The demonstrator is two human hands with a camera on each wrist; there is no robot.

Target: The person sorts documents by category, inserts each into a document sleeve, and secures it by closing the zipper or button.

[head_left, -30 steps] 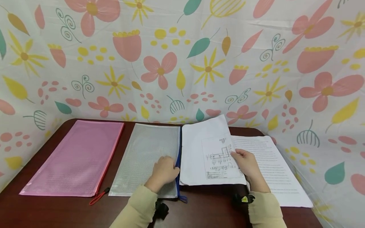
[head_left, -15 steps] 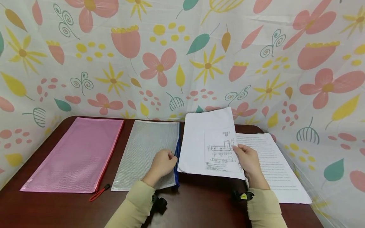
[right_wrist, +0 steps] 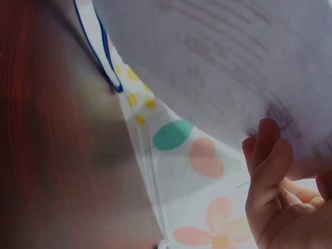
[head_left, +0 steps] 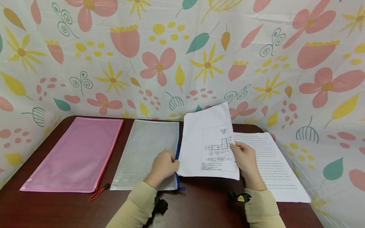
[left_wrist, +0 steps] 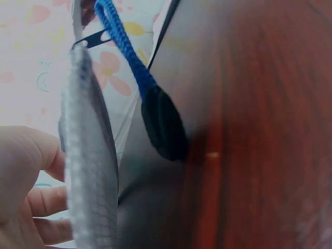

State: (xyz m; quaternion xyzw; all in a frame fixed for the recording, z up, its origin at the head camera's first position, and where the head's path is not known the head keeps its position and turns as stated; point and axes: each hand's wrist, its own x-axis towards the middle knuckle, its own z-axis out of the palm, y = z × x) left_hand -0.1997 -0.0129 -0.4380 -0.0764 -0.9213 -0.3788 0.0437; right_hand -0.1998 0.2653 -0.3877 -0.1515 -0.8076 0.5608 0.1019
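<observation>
My left hand [head_left: 163, 166] grips the blue-zipped right edge of a grey mesh zipper pouch [head_left: 148, 142]. Seen almost edge-on in the left wrist view, the pouch [left_wrist: 89, 171] has fingers [left_wrist: 49, 202] at its side and a blue cord pull [left_wrist: 124, 46] dangling from its zipper. A few printed sheets of paper [head_left: 196, 148], the top one bearing a technical drawing, are pinched along their right side by my right hand [head_left: 246, 161]. Their left edge lies right at the pouch's blue zipper. Print shows on the underside of the sheets [right_wrist: 207, 62] in the right wrist view.
A pink mesh zipper pouch [head_left: 74, 155] with a red zipper and pull lies on the left of the dark wooden table [head_left: 199, 205]. More text-printed pages [head_left: 273, 171] lie on the right, partly beneath my right hand. A flowered cloth [head_left: 159, 66] hangs behind the table.
The sheets have risen a little and tilted, then shifted slightly left towards the grey pouch with my right hand. My left hand stays at the pouch's edge, which lifted and settled slightly.
</observation>
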